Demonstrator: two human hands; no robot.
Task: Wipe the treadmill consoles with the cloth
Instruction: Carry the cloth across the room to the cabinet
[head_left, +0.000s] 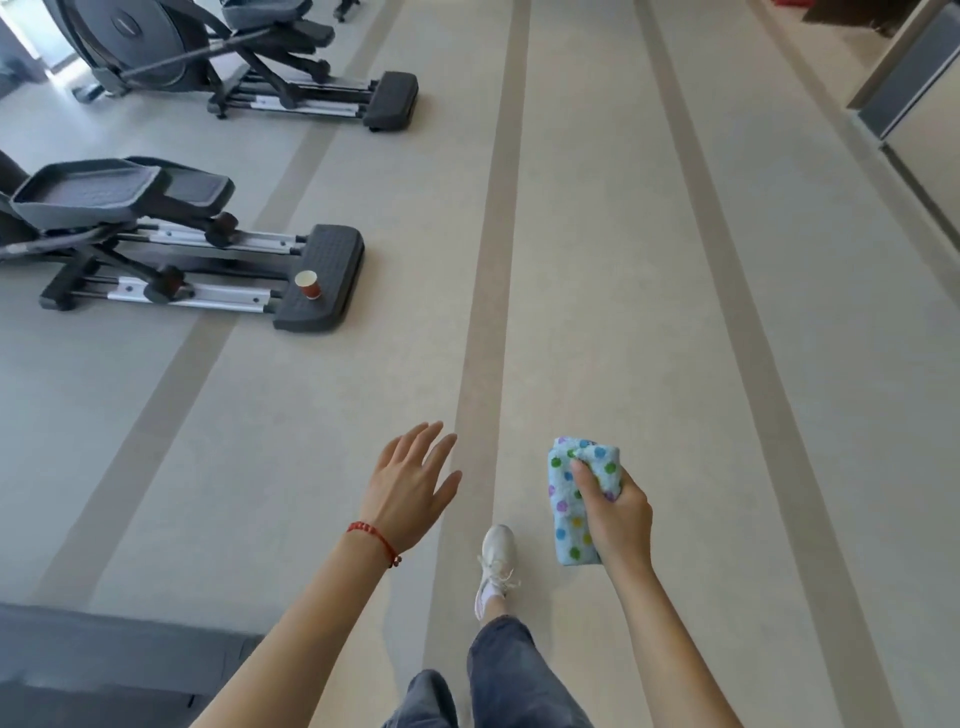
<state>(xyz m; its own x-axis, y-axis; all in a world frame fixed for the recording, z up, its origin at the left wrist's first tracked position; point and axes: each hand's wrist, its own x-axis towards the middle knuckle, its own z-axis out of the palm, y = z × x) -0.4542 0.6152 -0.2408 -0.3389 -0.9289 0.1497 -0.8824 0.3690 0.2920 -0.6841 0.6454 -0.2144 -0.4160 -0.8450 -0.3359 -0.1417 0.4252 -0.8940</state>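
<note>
A pale floor (597, 260) with darker stripes runs ahead. Two ellipticals stand at left, the near one (171, 249) carrying a red paper cup (309, 285) on its rear base, the far one (218, 62) beyond. The right hand (615, 512) grips the folded dotted cloth (574, 499), fingers (584, 475) curled round it. The left hand (410, 483) hangs free, fingers spread, a red bracelet (373, 538) at the wrist. A white shoe (496, 564) steps between them.

The right hand (618, 512) grips the folded cloth (579, 499) to the right of the left hand (410, 483), which hangs with fingers spread above the floor (623, 260). A shoe (496, 561) steps between them. Far left stand two elliptical machines (156, 244), one behind the other; a paper cup (308, 285) sits on the nearer one's rear foot.
</note>
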